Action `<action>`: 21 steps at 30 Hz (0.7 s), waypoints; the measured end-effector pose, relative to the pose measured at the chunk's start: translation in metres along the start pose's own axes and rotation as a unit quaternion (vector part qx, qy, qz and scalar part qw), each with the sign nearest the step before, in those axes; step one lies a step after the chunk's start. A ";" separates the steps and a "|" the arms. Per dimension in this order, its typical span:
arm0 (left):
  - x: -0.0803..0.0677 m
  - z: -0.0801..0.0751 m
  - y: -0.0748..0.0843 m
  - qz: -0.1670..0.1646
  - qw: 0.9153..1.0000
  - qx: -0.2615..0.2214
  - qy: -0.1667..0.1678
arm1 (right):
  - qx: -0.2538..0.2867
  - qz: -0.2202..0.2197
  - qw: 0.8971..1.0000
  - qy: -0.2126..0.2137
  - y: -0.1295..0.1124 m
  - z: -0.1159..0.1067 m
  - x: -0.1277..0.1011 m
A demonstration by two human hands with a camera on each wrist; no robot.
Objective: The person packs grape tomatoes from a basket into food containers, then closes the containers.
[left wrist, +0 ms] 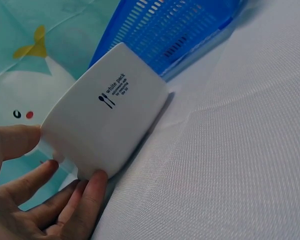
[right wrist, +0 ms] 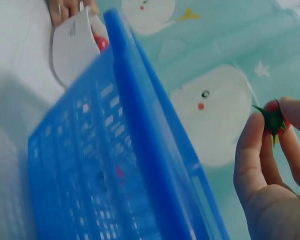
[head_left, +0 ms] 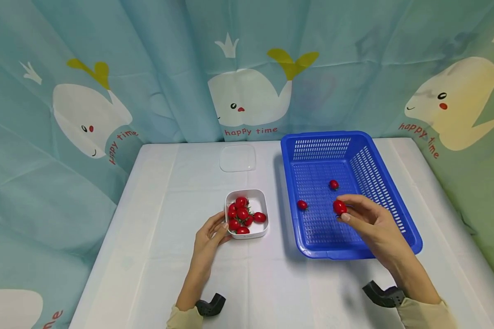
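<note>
Cherry tomato (head_left: 339,207) pinched between thumb and fingertips of the right hand (head_left: 370,224), held over the near part of the blue plastic basket (head_left: 399,214); its green calyx shows in the right wrist view (right wrist: 273,120). Two more cherry tomatoes (head_left: 333,184) lie apart on the basket floor. To the left, just beside the basket, a white rectangular container (head_left: 261,197) holds a heap of cherry tomatoes (head_left: 242,214); the left hand (head_left: 209,237) grips its near left corner, fingers curled against the wall (left wrist: 92,192). A clear lid (head_left: 237,158) lies farther back on the white table (head_left: 169,256)
</note>
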State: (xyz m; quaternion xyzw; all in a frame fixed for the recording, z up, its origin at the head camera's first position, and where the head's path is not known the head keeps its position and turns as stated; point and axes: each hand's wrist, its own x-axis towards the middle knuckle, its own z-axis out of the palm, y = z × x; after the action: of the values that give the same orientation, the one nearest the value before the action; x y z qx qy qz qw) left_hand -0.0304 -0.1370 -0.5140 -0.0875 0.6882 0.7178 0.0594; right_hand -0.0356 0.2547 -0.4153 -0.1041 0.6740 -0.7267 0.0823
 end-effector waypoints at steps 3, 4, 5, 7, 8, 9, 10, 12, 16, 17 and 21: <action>0.000 0.000 -0.001 0.001 1.000 0.003 0.002 | 0.011 0.001 1.000 -0.001 -0.001 0.010 0.002; 0.001 0.000 -0.001 0.000 1.000 0.001 0.002 | 0.017 0.002 1.000 -0.001 -0.001 0.013 0.003; 0.001 0.000 -0.001 0.000 1.000 0.001 0.002 | 0.021 0.002 1.000 0.000 -0.001 0.016 0.004; 0.001 0.001 -0.001 0.000 1.000 -0.001 0.002 | 0.029 0.005 1.000 0.002 -0.002 0.023 0.006; 0.001 0.001 -0.001 -0.002 1.000 -0.003 0.003 | 0.034 0.007 0.999 0.004 -0.002 0.026 0.008; 0.001 0.000 -0.001 -0.004 1.000 -0.004 0.003 | 0.037 0.010 0.999 0.005 -0.002 0.030 0.009; 0.001 0.001 -0.001 -0.006 1.000 -0.005 0.003 | 0.040 0.013 0.999 0.004 -0.002 0.034 0.011; 0.001 0.001 -0.001 -0.009 1.000 -0.007 0.003 | 0.049 0.020 0.999 -0.001 -0.002 0.040 0.014; 0.000 0.001 0.000 -0.012 1.000 -0.008 0.002 | 0.079 0.037 0.996 -0.015 -0.001 0.053 0.022; 0.000 0.001 0.000 -0.013 1.000 -0.007 0.002 | 0.087 0.041 0.995 -0.018 -0.001 0.057 0.024; 0.000 0.000 0.000 -0.014 1.000 -0.009 0.001 | 0.106 0.055 0.993 -0.019 -0.001 0.072 0.030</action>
State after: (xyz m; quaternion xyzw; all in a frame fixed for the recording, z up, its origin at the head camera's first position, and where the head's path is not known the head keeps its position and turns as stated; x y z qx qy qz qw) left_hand -0.0308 -0.1372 -0.5139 -0.0985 0.6805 0.7229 0.0681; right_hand -0.0453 0.1782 -0.4077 -0.0711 0.5961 -0.7864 0.1456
